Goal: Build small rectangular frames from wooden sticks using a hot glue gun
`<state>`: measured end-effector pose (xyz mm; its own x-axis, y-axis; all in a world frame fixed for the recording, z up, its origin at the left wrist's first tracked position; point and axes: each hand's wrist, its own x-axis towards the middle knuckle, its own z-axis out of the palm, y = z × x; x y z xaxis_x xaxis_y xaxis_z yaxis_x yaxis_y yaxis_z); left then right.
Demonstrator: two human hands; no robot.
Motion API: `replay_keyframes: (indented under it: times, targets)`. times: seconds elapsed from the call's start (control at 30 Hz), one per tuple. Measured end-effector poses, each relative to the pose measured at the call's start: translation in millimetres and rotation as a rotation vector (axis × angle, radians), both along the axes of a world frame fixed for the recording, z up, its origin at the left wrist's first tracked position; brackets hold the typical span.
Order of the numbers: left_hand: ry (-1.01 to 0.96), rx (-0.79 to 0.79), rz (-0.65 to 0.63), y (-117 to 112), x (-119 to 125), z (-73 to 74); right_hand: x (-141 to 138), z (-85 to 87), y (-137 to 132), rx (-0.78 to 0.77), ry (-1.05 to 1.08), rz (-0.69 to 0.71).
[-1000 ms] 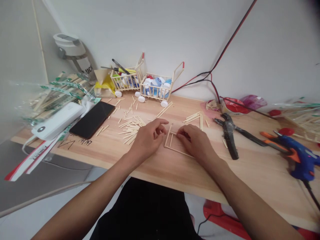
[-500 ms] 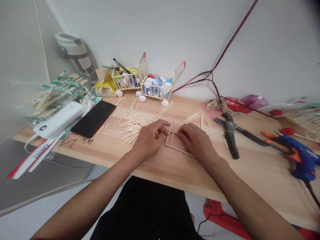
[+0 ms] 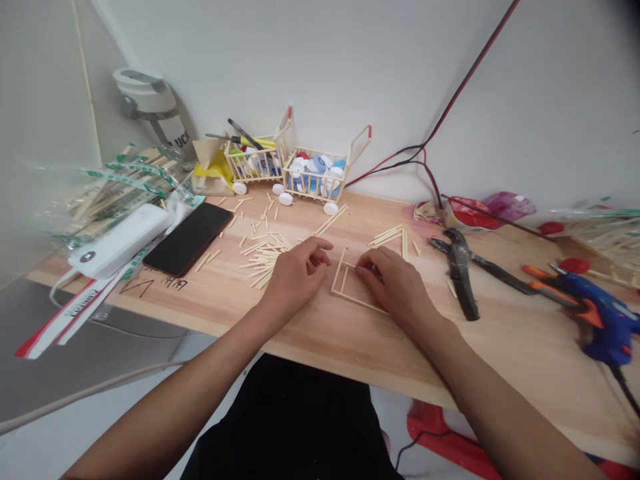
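Note:
In front of me on the table lies a small frame of thin wooden sticks (image 3: pixel 359 301), with a long stick nearest me and a side stick at its left. My right hand (image 3: pixel 397 280) is closed in a pinch at the end of a thin wooden stick (image 3: pixel 349 265) that crosses the frame; the hand covers the frame's right part. Just left of the frame, apart from it, my left hand (image 3: pixel 299 272) is open with loosely bent fingers and nothing visible in them. Beside it a pile of short cut sticks (image 3: pixel 265 257) is spread out.
Two stick-built carts (image 3: pixel 314 180) with bottle caps stand by the wall. A phone (image 3: pixel 189 239) and a white power bank (image 3: pixel 120 240) lie left. To the right are black-handled cutters (image 3: pixel 463 277) and a blue glue gun (image 3: pixel 607 317). The table's front edge (image 3: pixel 345 373) runs below my hands.
My left hand has drawn back slightly to the left, away from the frame's side stick. My right hand keeps its pinch, almost unmoved.

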<state>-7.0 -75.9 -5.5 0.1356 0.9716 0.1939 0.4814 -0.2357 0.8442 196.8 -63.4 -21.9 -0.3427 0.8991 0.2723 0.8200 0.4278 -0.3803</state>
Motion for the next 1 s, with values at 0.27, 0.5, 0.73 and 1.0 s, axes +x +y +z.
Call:
replay_keyframes:
  times: [0.27, 0.5, 0.73, 1.0]
  targets:
    - [-0.181, -0.114, 0.003, 2.4, 1.8, -0.3, -3.9, 11.8, -9.9, 0.113, 0.103, -0.004]
    - [-0.382, -0.244, -0.026, 2.1, 3.2, 4.2, -5.4, 19.7, -14.5, 0.218, 0.104, 0.024]
    - [-0.394, -0.258, 0.024, -1.2, 5.7, 10.3, -7.2, 24.4, -17.5, 0.293, 0.131, 0.072]
    - [-0.363, -0.25, 0.005, -1.1, 4.1, 12.3, -7.3, 24.2, -17.1, 0.297, 0.124, 0.088]
